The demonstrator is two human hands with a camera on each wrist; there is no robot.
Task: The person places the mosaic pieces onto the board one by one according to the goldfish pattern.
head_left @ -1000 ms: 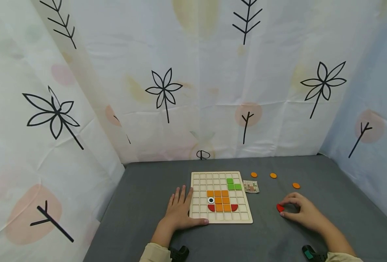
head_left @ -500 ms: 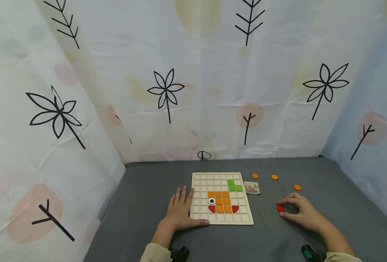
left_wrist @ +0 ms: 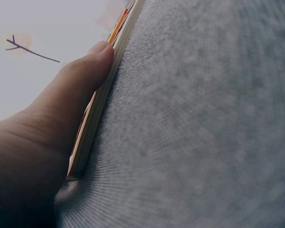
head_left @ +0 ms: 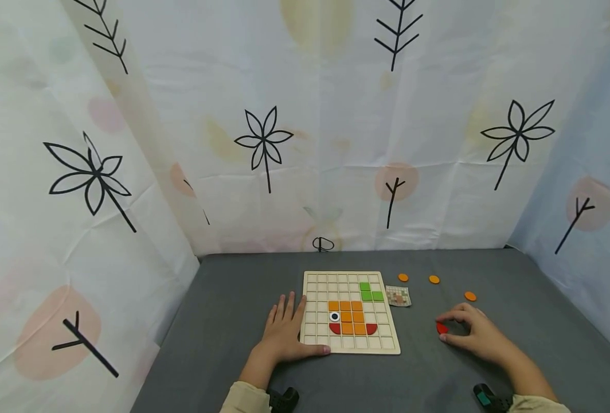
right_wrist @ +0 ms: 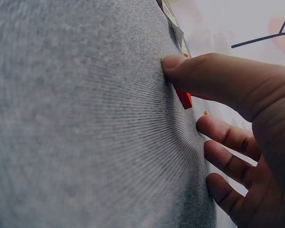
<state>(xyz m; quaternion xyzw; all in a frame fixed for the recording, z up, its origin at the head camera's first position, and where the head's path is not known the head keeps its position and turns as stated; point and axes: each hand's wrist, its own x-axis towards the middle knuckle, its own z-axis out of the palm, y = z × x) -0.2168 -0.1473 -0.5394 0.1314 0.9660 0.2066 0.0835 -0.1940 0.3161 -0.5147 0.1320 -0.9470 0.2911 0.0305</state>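
Observation:
A pale wooden grid board (head_left: 367, 349) lies flat on the grey surface. My left hand (head_left: 281, 338) rests along its left side, fingers spread and straight, with the thumb on its front edge. In the left wrist view the thumb (left_wrist: 76, 78) lies over the board's edge (left_wrist: 92, 128). To the right of the board, my right hand (head_left: 475, 332) pinches a small red piece (head_left: 441, 328) close over the cloth. The right wrist view shows the red piece (right_wrist: 184, 99) partly hidden behind the thumb; the other fingers are bent near the cloth.
On the board sit several orange squares (head_left: 357, 316), green squares (head_left: 366, 296), a white eye piece (head_left: 334, 316) and two red curved pieces (head_left: 371, 328). A small patterned card (head_left: 399, 296) lies beside it. Three orange discs (head_left: 434, 280) lie at the right, before a printed curtain (head_left: 320, 189).
The head view has shifted slightly. Both hands keep their places, the left at the board and the right with the red piece.

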